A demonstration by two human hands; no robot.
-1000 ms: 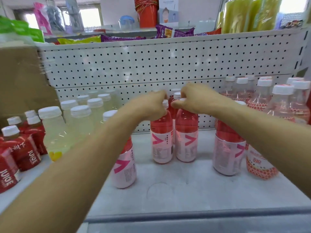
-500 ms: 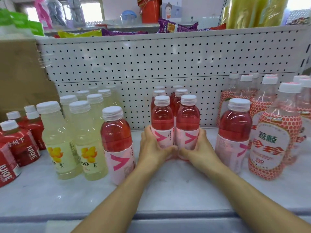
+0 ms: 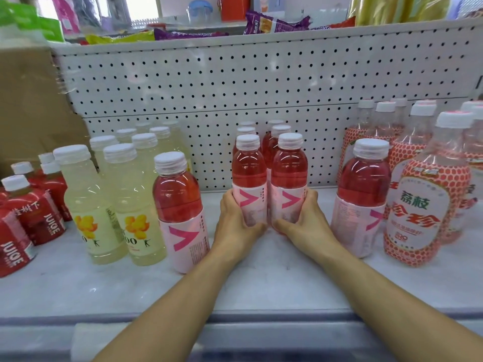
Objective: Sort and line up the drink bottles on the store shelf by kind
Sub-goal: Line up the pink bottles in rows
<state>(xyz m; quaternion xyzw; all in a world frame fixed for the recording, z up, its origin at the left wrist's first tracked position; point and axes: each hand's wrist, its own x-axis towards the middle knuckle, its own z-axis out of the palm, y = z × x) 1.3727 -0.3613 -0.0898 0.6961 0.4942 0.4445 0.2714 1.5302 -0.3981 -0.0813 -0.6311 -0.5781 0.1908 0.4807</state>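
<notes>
Head view: left hand [image 3: 236, 226], right hand [image 3: 309, 226] each clasp one pink-labelled clear plastic red-drink bottle [image 3: 249, 176] before white pegboard [image 3: 261, 74]; uneven shove could topple the row behind [image 3: 281, 131].

At the centre of the frame, the left hand [image 3: 236, 226] is gripping the label of the left pink bottle [image 3: 249, 176] while the right hand [image 3: 307, 226] is gripping the right pink bottle [image 3: 288, 176]. The two bottles are standing upright and touching on the white shelf [image 3: 261, 286]. A third pink bottle [image 3: 180, 205] is standing left of centre beside the yellow bottles [image 3: 88, 205], and a fourth pink bottle [image 3: 362, 197] is standing right of centre beside the red-dotted bottles [image 3: 423, 212].
</notes>
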